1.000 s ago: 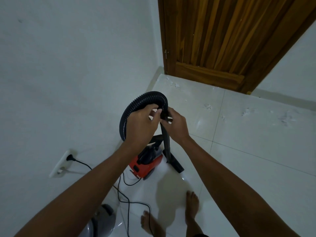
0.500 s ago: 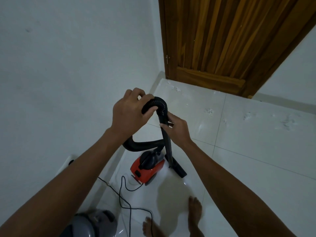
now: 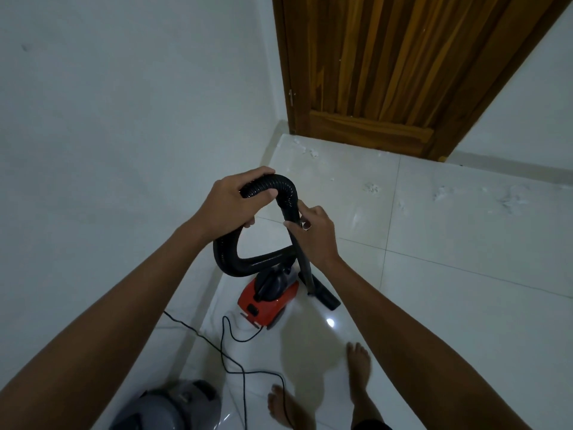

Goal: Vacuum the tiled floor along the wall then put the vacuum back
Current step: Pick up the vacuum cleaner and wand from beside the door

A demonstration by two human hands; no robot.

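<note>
A small red and black vacuum (image 3: 270, 298) sits on the white tiled floor (image 3: 465, 305) close to the left wall. Its ribbed black hose (image 3: 248, 262) loops up from the body and bends over at the top. My left hand (image 3: 231, 203) grips the hose just left of that bend. My right hand (image 3: 313, 234) holds the rigid black tube (image 3: 305, 268) below the bend. The tube runs down to a flat black nozzle (image 3: 324, 294) resting on the floor right of the vacuum.
A black power cord (image 3: 229, 346) snakes across the floor from the vacuum toward the left wall (image 3: 108, 135). A grey rounded object (image 3: 173, 408) lies at the bottom left. White debris (image 3: 443, 193) dots the tiles before a wooden door (image 3: 387, 66). My bare feet (image 3: 359, 361) stand below.
My left hand has slid left along the hose and now wraps it near the top bend. The hose loop has dropped lower and wider. The view has shifted slightly, hiding the wall socket.
</note>
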